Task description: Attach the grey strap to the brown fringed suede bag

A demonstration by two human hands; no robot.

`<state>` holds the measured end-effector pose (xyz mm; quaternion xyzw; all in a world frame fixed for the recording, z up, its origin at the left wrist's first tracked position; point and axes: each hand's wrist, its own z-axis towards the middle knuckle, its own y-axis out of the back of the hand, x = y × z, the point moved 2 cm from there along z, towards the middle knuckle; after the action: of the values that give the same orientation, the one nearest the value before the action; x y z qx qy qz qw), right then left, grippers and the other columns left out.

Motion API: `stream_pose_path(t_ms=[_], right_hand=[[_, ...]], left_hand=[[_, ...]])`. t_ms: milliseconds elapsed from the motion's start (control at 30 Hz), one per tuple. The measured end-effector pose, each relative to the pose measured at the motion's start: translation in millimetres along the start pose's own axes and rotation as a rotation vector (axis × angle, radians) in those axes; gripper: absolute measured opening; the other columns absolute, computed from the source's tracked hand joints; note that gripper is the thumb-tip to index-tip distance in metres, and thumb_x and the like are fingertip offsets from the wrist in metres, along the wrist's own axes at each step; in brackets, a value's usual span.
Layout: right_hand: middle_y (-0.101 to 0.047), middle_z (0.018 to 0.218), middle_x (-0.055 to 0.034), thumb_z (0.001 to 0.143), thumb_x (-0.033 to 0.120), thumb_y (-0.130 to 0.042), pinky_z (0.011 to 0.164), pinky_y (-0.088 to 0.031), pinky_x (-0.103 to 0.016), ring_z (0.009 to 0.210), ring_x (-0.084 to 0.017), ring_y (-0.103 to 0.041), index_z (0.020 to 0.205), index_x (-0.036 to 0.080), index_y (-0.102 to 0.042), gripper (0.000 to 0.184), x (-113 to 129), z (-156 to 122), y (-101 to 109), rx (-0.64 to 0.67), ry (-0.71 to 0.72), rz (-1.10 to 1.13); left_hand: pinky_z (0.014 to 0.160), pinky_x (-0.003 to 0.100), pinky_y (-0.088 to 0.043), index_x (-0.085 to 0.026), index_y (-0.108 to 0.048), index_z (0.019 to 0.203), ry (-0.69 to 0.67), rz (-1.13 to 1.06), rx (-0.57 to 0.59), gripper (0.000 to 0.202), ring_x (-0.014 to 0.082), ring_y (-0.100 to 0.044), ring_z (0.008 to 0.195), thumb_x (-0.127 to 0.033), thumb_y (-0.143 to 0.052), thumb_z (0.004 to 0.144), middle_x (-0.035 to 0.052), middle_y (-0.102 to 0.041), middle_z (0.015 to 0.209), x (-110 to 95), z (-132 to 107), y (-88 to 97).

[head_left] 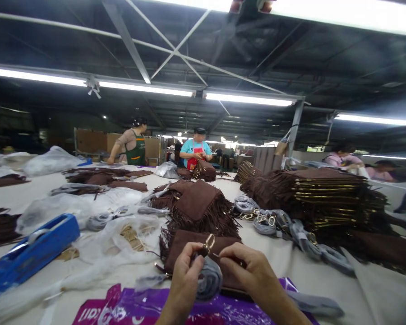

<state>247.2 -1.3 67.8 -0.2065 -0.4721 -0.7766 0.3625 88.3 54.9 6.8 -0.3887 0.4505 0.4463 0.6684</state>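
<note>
My left hand (186, 275) grips a grey wrapped strap roll (209, 280) with a gold clasp (209, 243) sticking up above the fingers. My right hand (248, 268) pinches the edge of a brown suede fringed bag (189, 248) lying flat just beyond both hands, close to the clasp. Whether the clasp is hooked onto the bag is hidden by my fingers. A second brown fringed bag (199, 205) lies behind the first.
A purple and pink plastic bag (128, 309) lies under my wrists. A blue tape dispenser (30, 250) sits at the left, clear plastic bags (122, 243) beside it. Grey straps (274, 223) and a tall stack of brown bags (325, 189) fill the right. Other people work at the table's far end.
</note>
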Motion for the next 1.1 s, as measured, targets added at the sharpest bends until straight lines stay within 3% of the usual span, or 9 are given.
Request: stream_pose_path(t_ms=[167,400,467,533,600,667,867,1000,1100], right_hand=[[-0.07,0.071,-0.0008,0.08,0.021,-0.058,0.065,-0.043,-0.026,0.067,-0.018,-0.063,0.072,0.02,-0.069,0.014,6.0,5.6,-7.9,-0.034,0.024,-0.072],[-0.068,0.071,-0.0007,0.079,0.017,-0.058,0.066,-0.042,-0.027,0.069,-0.017,-0.062,0.074,0.02,-0.068,0.012,5.7,6.6,-16.1,-0.027,0.049,-0.113],[-0.063,0.065,0.0022,0.076,0.017,-0.06,0.063,-0.042,-0.026,0.066,-0.016,-0.058,0.087,0.02,-0.068,0.014,1.0,5.5,-18.6,-0.027,-0.014,-0.023],[-0.057,0.061,0.0061,0.073,0.019,-0.061,0.058,-0.042,-0.024,0.06,-0.015,-0.054,0.104,0.02,-0.065,0.031,-4.9,3.8,-21.1,0.016,-0.091,0.14],[-0.056,0.062,0.0066,0.072,0.019,-0.06,0.054,-0.043,-0.023,0.057,-0.013,-0.053,0.099,0.02,-0.065,0.027,-10.1,1.1,-23.1,0.094,-0.134,0.274],[-0.058,0.063,0.0053,0.073,0.019,-0.059,0.052,-0.042,-0.022,0.055,-0.012,-0.053,0.08,0.02,-0.064,0.009,-14.1,-2.3,-22.9,0.137,-0.129,0.295],[-0.065,0.067,0.0019,0.078,0.017,-0.06,0.06,-0.041,-0.023,0.062,-0.014,-0.058,0.073,0.019,-0.065,0.007,-21.4,-14.0,-18.9,0.067,0.049,0.054],[-0.065,0.069,0.0017,0.081,0.015,-0.06,0.063,-0.043,-0.024,0.064,-0.015,-0.059,0.073,0.02,-0.064,0.01,-25.7,-24.3,-16.6,0.075,0.087,0.009],[-0.062,0.074,-0.0005,0.085,0.021,-0.06,0.064,-0.045,-0.026,0.066,-0.016,-0.058,0.082,0.021,-0.065,0.006,-23.1,-34.1,-6.2,-0.056,0.101,-0.043]], left_hand=[[0.084,0.03,-0.046,-0.019,-0.063,0.096,-0.232,0.218,-0.048,0.018,0.0205,-0.061,0.092,-0.026,-0.049,0.087,0.0052,-0.067,0.094,-11.7,-7.7,-2.7],[0.078,0.033,-0.047,-0.021,-0.064,0.097,-0.446,0.521,-0.164,0.019,0.0216,-0.062,0.085,-0.023,-0.046,0.089,0.0058,-0.068,0.093,2.1,-11.4,-4.4],[0.076,0.034,-0.046,-0.022,-0.065,0.096,-0.497,0.553,-0.185,0.02,0.0217,-0.061,0.083,-0.021,-0.047,0.089,0.0059,-0.068,0.091,5.6,-13.8,-6.8],[0.074,0.034,-0.045,-0.022,-0.067,0.094,-0.515,0.545,-0.189,0.019,0.0219,-0.06,0.081,-0.02,-0.049,0.087,0.006,-0.068,0.089,7.6,-17.0,-9.2],[0.074,0.034,-0.045,-0.022,-0.069,0.091,-0.49,0.501,-0.173,0.018,0.0223,-0.06,0.081,-0.02,-0.051,0.086,0.0063,-0.068,0.087,8.0,-20.0,-10.7],[0.078,0.034,-0.046,-0.021,-0.07,0.09,-0.398,0.408,-0.136,0.018,0.0225,-0.061,0.084,-0.02,-0.053,0.085,0.0066,-0.069,0.087,7.5,-21.8,-11.3],[0.073,0.028,-0.047,-0.015,-0.068,0.084,-0.009,0.044,0.056,0.021,0.0203,-0.061,0.079,-0.034,-0.059,0.082,0.0057,-0.069,0.081,11.6,-18.2,-20.1],[0.062,0.025,-0.042,-0.015,-0.064,0.069,0.027,0.105,0.042,0.023,0.0152,-0.054,0.064,-0.035,-0.061,0.08,0.0017,-0.06,0.065,10.1,-15.6,-26.5],[0.062,0.024,-0.04,-0.017,-0.059,0.063,-0.112,0.291,0.061,0.021,0.0146,-0.052,0.066,-0.027,-0.06,0.082,0.0001,-0.056,0.065,-15.7,-15.1,-30.5]])
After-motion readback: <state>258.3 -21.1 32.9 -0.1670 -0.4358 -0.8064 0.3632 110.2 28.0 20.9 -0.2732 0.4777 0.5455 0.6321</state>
